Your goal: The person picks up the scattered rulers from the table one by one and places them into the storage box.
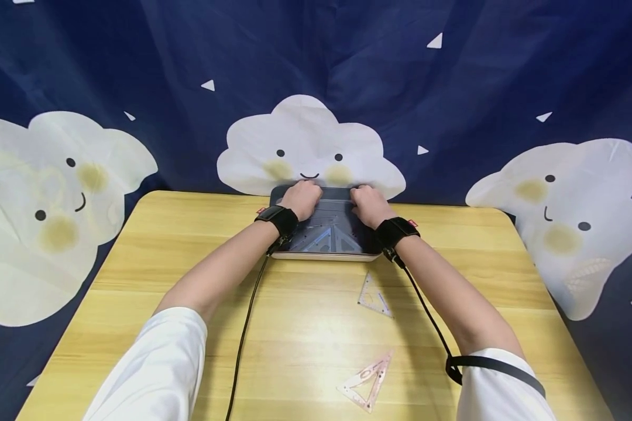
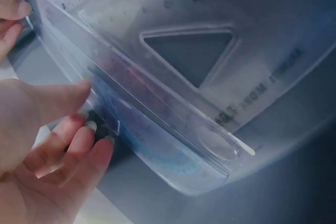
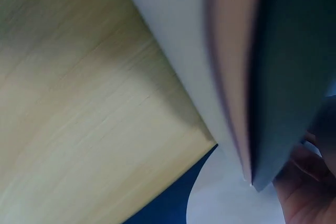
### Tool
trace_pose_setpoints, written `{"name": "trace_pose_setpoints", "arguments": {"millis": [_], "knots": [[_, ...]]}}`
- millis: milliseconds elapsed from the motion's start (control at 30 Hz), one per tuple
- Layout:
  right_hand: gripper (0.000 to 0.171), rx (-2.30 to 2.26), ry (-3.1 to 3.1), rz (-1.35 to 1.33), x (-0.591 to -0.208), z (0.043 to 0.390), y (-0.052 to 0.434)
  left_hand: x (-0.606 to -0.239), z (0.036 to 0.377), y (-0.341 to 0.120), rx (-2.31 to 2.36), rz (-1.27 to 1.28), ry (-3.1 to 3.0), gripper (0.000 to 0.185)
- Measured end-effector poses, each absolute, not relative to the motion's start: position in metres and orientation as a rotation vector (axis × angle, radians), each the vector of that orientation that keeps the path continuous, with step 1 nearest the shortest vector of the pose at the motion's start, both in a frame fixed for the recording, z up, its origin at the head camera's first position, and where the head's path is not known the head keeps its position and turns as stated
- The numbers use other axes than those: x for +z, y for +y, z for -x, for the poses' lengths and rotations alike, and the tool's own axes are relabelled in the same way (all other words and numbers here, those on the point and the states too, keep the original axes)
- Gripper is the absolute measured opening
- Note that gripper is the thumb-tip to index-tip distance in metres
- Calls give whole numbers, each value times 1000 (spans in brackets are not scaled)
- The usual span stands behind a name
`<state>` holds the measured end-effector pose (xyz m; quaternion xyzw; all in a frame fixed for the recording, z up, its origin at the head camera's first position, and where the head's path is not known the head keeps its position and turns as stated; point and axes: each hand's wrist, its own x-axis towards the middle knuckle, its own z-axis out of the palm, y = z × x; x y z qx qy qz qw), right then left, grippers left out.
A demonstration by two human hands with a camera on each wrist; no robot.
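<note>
A dark-topped, pale-sided flat case (image 1: 326,256) lies at the table's far edge. On its top is a clear plastic pouch (image 2: 215,166); through it I see a set square (image 2: 247,77) with a triangular cut-out, and blue curved markings. In the head view, my left hand (image 1: 304,199) is at the case's far left and my right hand (image 1: 370,206) at its far right. Thumb and fingers of the left hand pinch the pouch's edge in the left wrist view. The right fingertips meet the edge further along. The right wrist view shows mainly the case's side (image 3: 173,24).
On the wooden table (image 1: 295,327), nearer me, lie a clear set square (image 1: 362,299) and a pink one (image 1: 367,373). A black cable (image 1: 247,327) runs from the left wrist, another from the right. Behind the table hangs a blue cloth (image 1: 316,52) with white clouds.
</note>
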<state>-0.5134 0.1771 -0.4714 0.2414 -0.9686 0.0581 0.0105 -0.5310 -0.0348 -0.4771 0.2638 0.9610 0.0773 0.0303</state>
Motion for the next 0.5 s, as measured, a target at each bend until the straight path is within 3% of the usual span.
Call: {"name": "trace_pose_setpoints", "arguments": {"millis": [267, 433, 500], "knots": [[15, 324, -2979, -782, -458, 498, 177, -464, 522, -37, 237, -827, 2935, 12], [16, 410, -2958, -810, -453, 485, 181, -458, 515, -40, 269, -821, 2908, 2], [17, 449, -2946, -826, -450, 480, 183, -457, 511, -40, 284, -813, 2896, 11]]}}
